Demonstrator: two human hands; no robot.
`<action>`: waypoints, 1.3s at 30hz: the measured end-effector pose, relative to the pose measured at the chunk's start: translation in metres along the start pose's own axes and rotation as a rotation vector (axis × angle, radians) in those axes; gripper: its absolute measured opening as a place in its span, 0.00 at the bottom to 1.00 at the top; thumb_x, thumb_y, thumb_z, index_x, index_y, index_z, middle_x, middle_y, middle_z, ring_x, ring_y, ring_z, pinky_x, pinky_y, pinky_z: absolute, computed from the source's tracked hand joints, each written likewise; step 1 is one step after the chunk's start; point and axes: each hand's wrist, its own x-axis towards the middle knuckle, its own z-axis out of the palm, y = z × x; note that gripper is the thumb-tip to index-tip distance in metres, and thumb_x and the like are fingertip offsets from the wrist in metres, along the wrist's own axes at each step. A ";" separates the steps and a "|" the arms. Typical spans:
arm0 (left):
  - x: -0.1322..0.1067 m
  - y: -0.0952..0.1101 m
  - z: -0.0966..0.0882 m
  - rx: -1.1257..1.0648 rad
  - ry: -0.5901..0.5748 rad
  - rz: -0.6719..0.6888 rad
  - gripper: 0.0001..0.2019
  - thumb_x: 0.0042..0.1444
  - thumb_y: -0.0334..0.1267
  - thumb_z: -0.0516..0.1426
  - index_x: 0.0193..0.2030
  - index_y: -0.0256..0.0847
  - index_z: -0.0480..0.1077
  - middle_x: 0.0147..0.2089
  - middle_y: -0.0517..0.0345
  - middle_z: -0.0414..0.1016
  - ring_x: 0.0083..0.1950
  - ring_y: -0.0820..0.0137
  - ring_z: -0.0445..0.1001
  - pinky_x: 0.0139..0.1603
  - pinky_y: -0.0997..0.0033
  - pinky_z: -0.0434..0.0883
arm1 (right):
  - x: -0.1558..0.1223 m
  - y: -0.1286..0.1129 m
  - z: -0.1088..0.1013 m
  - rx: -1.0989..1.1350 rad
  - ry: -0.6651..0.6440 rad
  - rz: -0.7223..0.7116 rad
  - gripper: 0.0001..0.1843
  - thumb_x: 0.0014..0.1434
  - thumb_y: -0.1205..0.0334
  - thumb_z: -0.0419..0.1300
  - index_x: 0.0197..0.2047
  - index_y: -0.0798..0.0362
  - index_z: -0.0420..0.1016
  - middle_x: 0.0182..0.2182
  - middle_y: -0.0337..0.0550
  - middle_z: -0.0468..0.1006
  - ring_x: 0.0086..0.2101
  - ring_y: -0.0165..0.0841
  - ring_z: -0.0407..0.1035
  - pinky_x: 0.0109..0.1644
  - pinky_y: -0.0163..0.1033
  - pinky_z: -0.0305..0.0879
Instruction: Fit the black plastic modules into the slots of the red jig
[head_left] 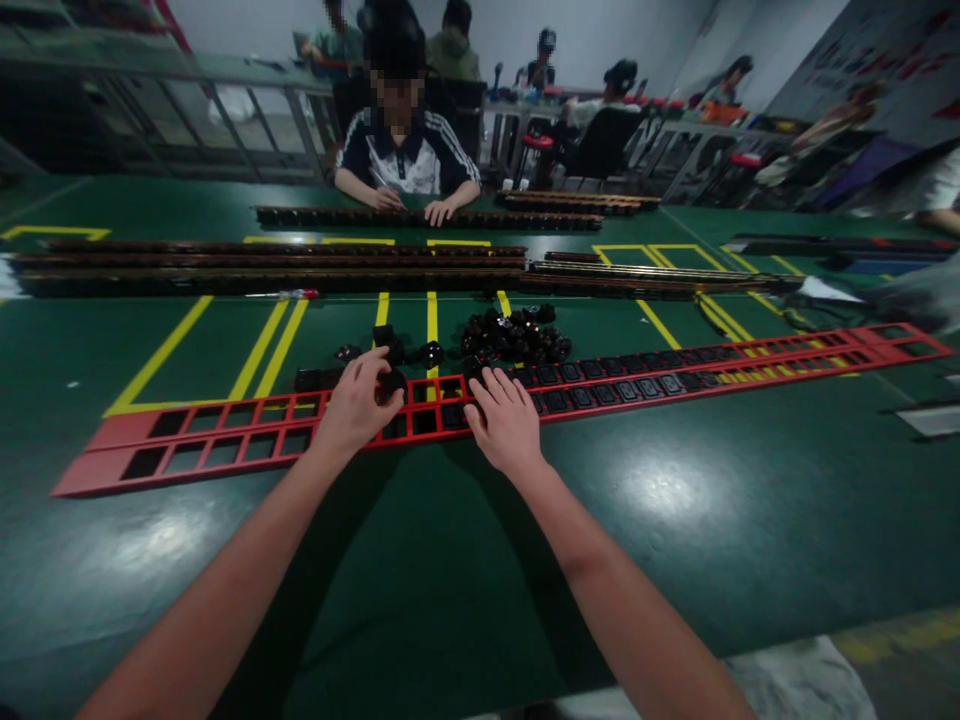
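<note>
A long red rack with two rows of square openings lies across the green table. My left hand is above its middle, thumb and fingers curled round a small black square part. Beside it, my right hand lies over the rack with its fingers stretched out, the fingertips at the black parts there; what is under them is partly hidden. To the right, black square parts fill many openings, while several openings at the left show bare table. A pile of loose black parts lies just behind the rack.
Long dark strips lie across the table behind the pile, with a red-tipped tool before them. Yellow tape lines mark the green table. A co-worker sits opposite, hands at another dark strip.
</note>
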 end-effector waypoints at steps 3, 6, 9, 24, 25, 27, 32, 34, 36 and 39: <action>0.000 0.005 0.000 -0.047 -0.069 0.006 0.20 0.60 0.39 0.57 0.59 0.40 0.65 0.58 0.47 0.74 0.57 0.58 0.74 0.61 0.53 0.73 | -0.001 0.000 0.001 -0.002 0.011 0.008 0.24 0.72 0.54 0.50 0.65 0.50 0.71 0.68 0.47 0.66 0.68 0.41 0.57 0.73 0.53 0.51; 0.002 0.014 0.001 -0.085 -0.071 0.084 0.19 0.61 0.41 0.58 0.59 0.41 0.68 0.56 0.49 0.76 0.58 0.59 0.73 0.61 0.54 0.72 | -0.001 0.000 0.001 -0.011 0.018 0.007 0.24 0.72 0.54 0.49 0.65 0.51 0.71 0.68 0.46 0.66 0.68 0.40 0.57 0.73 0.52 0.51; 0.003 0.024 0.005 -0.121 -0.059 0.136 0.17 0.62 0.41 0.58 0.57 0.42 0.69 0.56 0.50 0.76 0.58 0.58 0.72 0.62 0.52 0.70 | -0.001 0.000 0.001 -0.013 0.015 0.003 0.24 0.72 0.54 0.49 0.65 0.51 0.71 0.68 0.46 0.66 0.68 0.40 0.57 0.73 0.52 0.51; -0.002 0.029 0.022 0.089 -0.244 0.014 0.23 0.63 0.47 0.57 0.62 0.40 0.67 0.51 0.47 0.74 0.55 0.53 0.71 0.54 0.52 0.67 | -0.001 0.000 0.000 -0.001 0.019 0.008 0.23 0.71 0.55 0.51 0.65 0.51 0.71 0.68 0.46 0.67 0.68 0.40 0.57 0.73 0.52 0.52; -0.002 0.029 0.023 0.093 -0.245 0.000 0.22 0.63 0.47 0.57 0.60 0.40 0.67 0.52 0.46 0.75 0.56 0.53 0.72 0.54 0.52 0.67 | -0.001 0.000 0.000 0.001 0.018 0.008 0.23 0.71 0.55 0.51 0.65 0.51 0.72 0.67 0.47 0.67 0.68 0.40 0.57 0.73 0.52 0.52; -0.001 0.028 0.025 0.082 -0.242 -0.020 0.21 0.64 0.49 0.57 0.59 0.40 0.67 0.54 0.45 0.75 0.58 0.52 0.72 0.55 0.52 0.66 | -0.002 -0.001 -0.001 0.008 0.015 0.009 0.23 0.71 0.55 0.51 0.64 0.52 0.72 0.67 0.47 0.67 0.68 0.40 0.57 0.73 0.52 0.51; -0.002 0.026 0.025 0.036 -0.218 -0.069 0.20 0.66 0.45 0.55 0.61 0.40 0.64 0.59 0.42 0.74 0.62 0.51 0.71 0.58 0.50 0.64 | -0.002 -0.001 -0.002 0.009 0.011 0.019 0.23 0.71 0.56 0.51 0.64 0.51 0.72 0.67 0.45 0.67 0.68 0.40 0.57 0.73 0.52 0.51; -0.002 0.027 0.023 0.016 -0.217 -0.086 0.19 0.66 0.41 0.55 0.62 0.41 0.63 0.60 0.41 0.74 0.63 0.51 0.71 0.59 0.49 0.64 | -0.002 -0.001 -0.002 0.007 0.010 0.016 0.23 0.71 0.56 0.51 0.64 0.52 0.72 0.68 0.46 0.67 0.68 0.40 0.57 0.73 0.52 0.52; -0.002 0.028 0.022 0.003 -0.220 -0.086 0.19 0.66 0.38 0.54 0.62 0.40 0.62 0.59 0.41 0.74 0.62 0.51 0.71 0.58 0.49 0.65 | -0.002 -0.001 -0.002 0.005 0.012 0.013 0.23 0.71 0.56 0.51 0.64 0.52 0.72 0.68 0.46 0.67 0.68 0.40 0.58 0.73 0.52 0.52; -0.002 0.029 0.021 -0.003 -0.236 -0.080 0.18 0.65 0.36 0.54 0.61 0.41 0.62 0.58 0.43 0.75 0.60 0.51 0.73 0.58 0.49 0.65 | -0.002 0.000 -0.001 0.008 0.017 0.013 0.23 0.71 0.56 0.51 0.64 0.53 0.72 0.67 0.46 0.67 0.68 0.41 0.58 0.73 0.52 0.52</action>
